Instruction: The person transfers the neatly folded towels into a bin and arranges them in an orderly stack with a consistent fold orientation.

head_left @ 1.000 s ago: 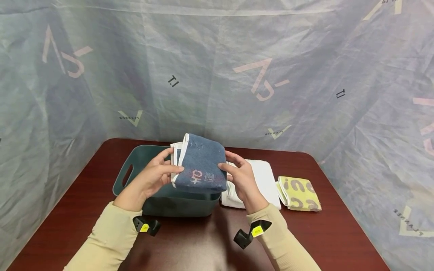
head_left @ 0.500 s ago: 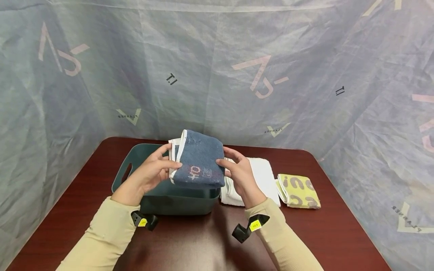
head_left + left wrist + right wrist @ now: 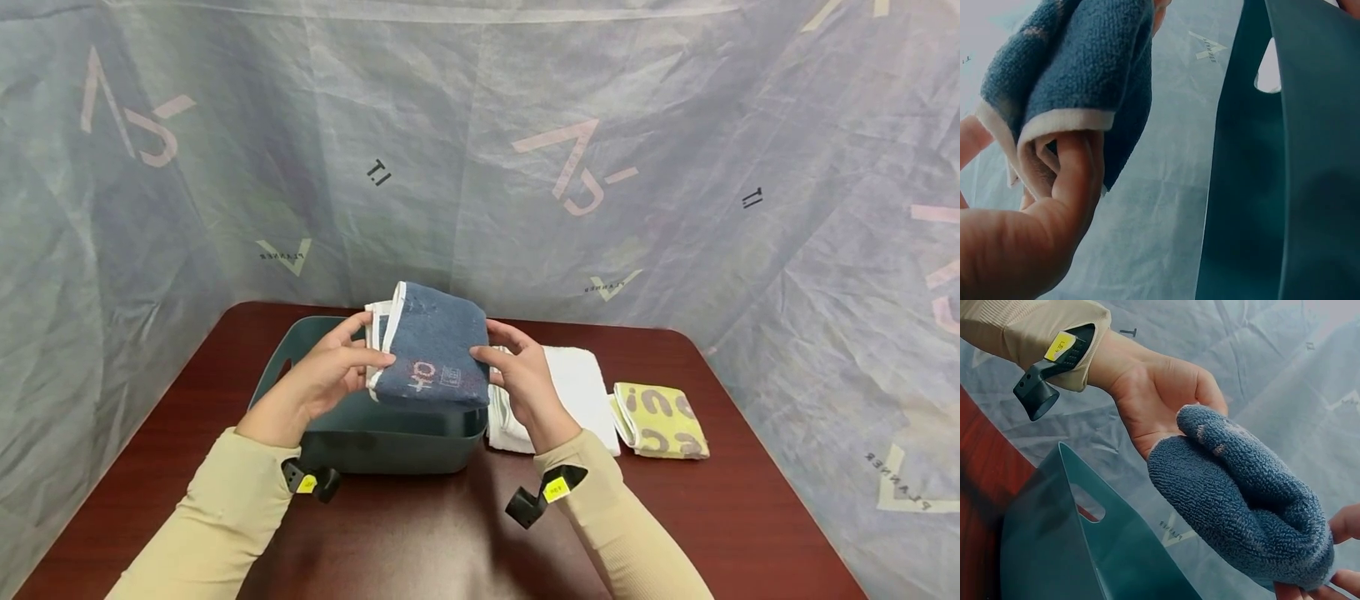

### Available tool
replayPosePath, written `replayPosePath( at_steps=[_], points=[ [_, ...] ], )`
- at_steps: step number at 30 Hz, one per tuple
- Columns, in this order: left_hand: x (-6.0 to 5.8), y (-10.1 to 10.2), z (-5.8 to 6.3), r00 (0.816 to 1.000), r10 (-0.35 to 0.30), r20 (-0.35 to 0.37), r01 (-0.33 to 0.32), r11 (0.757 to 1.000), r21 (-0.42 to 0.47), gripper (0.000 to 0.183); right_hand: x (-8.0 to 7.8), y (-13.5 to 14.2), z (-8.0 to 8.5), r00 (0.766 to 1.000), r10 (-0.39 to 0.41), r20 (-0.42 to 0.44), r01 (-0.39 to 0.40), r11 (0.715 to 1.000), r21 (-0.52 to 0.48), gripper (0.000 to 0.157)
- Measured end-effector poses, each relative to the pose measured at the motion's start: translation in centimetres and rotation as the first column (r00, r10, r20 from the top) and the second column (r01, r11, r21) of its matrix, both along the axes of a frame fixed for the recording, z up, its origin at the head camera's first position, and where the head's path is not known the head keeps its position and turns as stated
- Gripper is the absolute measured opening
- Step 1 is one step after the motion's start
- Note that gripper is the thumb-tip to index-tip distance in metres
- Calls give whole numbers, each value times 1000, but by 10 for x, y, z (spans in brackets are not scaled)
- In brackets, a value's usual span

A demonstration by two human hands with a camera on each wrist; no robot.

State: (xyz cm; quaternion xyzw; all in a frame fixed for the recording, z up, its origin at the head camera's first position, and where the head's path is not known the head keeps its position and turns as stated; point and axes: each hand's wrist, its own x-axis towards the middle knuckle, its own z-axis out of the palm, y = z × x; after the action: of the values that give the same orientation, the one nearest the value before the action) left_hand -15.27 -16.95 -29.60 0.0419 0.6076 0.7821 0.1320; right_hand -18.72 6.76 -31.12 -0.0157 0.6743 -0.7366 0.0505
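Between both hands a folded blue towel [image 3: 438,346] with white edging and small pink and pale embroidery hangs over a dark green plastic bin [image 3: 390,450]. My left hand [image 3: 326,379] pinches the towel's white-edged left side, thumb on the front face and fingers behind. At the opposite side my right hand [image 3: 525,379] pinches it the same way. The left wrist view shows a finger of the left hand [image 3: 1054,212] tucked into the layers at the white hem. Folded layers of the blue towel [image 3: 1235,494] bulge at the underside in the right wrist view.
Right of the bin lies a folded white towel [image 3: 573,400], partly behind the right hand. A folded yellow towel [image 3: 663,421] with grey shapes sits beside it on the dark red table [image 3: 750,508]. A grey printed sheet [image 3: 480,150] hangs behind the table.
Both hands have shifted slightly left and up in the head view, carrying the blue towel with them. The grip on it stays the same.
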Motion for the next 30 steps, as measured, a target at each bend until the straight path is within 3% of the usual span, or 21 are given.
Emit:
replayPosePath(
  at_steps=[30],
  points=[
    [-8,-15,12,1000,-22,-7,21,998,-58,78,-11,-14,9,999,9,45,-12,997,70,47]
  ],
)
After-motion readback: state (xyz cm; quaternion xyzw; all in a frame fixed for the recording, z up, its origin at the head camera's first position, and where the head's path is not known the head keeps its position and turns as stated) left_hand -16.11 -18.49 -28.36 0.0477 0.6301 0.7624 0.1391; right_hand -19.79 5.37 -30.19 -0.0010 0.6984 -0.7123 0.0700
